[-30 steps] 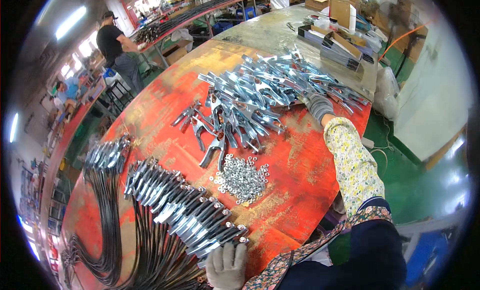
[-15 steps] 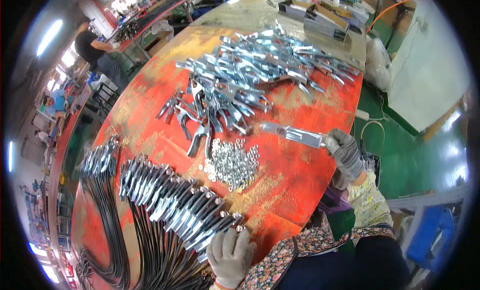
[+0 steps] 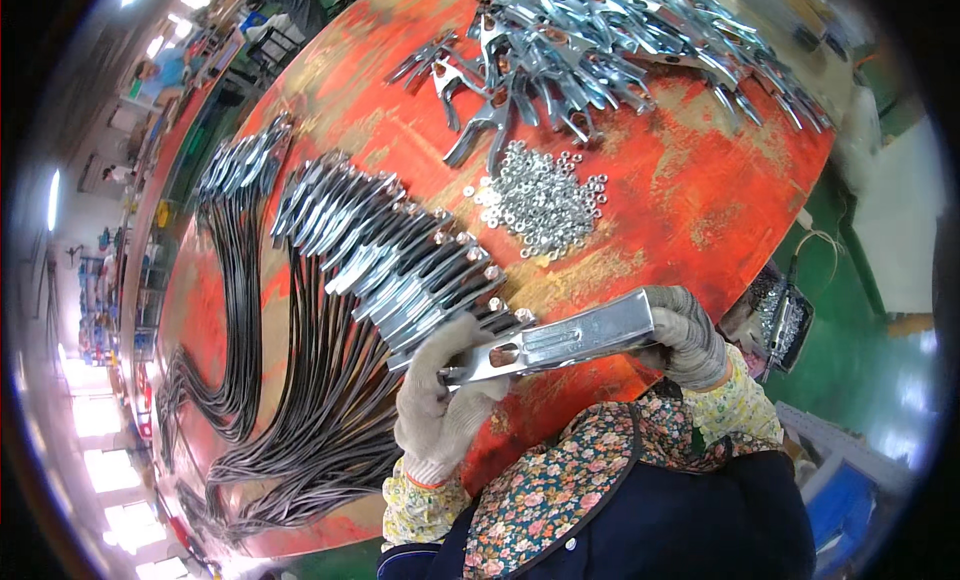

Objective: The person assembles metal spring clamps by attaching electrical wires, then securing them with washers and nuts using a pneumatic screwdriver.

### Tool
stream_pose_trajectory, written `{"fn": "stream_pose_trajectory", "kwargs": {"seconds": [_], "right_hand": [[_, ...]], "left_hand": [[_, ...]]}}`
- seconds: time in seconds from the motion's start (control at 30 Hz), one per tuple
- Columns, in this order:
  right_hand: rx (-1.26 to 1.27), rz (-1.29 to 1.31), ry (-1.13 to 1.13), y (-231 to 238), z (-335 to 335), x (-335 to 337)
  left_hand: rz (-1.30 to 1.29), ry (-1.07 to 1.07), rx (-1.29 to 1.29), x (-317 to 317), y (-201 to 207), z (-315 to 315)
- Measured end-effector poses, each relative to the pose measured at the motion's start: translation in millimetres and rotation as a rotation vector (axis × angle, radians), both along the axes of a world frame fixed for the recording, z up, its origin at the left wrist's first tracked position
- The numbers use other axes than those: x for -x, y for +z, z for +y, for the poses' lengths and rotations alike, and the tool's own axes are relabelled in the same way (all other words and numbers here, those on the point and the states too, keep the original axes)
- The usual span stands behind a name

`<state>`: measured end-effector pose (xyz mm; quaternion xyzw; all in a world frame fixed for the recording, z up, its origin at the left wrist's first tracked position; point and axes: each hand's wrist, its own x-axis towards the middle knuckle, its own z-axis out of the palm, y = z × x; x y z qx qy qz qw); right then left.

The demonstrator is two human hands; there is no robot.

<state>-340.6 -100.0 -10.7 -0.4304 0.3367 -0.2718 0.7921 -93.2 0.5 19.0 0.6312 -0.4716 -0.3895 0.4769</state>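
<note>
A large silver metal spring clamp (image 3: 575, 338) lies lengthwise between my hands above the near edge of the table. My gloved right hand (image 3: 690, 332) is closed round its broad right end. At the narrower left end, my gloved left hand (image 3: 440, 405) grips it, fingers above and thumb side below; a copper-coloured part shows through a hole there. Whether the left hand also holds a cable is hidden. Just beyond that hand runs a row of silver clamps (image 3: 400, 265) with black cables (image 3: 310, 380) trailing toward the near left.
A heap of small silver nuts (image 3: 545, 200) lies mid-table. Beyond it spreads a big pile of loose clamps (image 3: 590, 60). Another bundle of cabled clamps (image 3: 245, 165) rests at the left on the worn red table (image 3: 690, 220). A tray of metal parts (image 3: 785, 325) stands off the right edge.
My right hand has brought the clamp in from the right toward my body. My left hand has left the end of the row and now grips the clamp's left end. The view has shifted.
</note>
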Motion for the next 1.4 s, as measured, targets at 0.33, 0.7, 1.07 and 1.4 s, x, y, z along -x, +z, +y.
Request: {"fn": "stream_pose_trajectory", "kwargs": {"seconds": [0.33, 0.7, 1.07, 1.4], "right_hand": [[0.007, -0.038, 0.012, -9.0, 4.3, 1.9], [-0.099, -0.036, 0.164, -28.2, -3.9, 4.2], [1.013, 0.29, -0.154, -29.5, -19.2, -20.8], [0.696, 0.098, -0.19, -41.7, -4.1, -39.1]], "left_hand": [[-0.043, -0.008, -0.024, 1.2, -4.6, 9.6], [0.265, 0.063, -0.19, -5.2, -9.7, 7.5], [-0.717, -0.237, 0.318, -4.4, -0.4, -7.9], [-0.935, -0.234, 0.538, 5.0, -3.3, -0.1]]}}
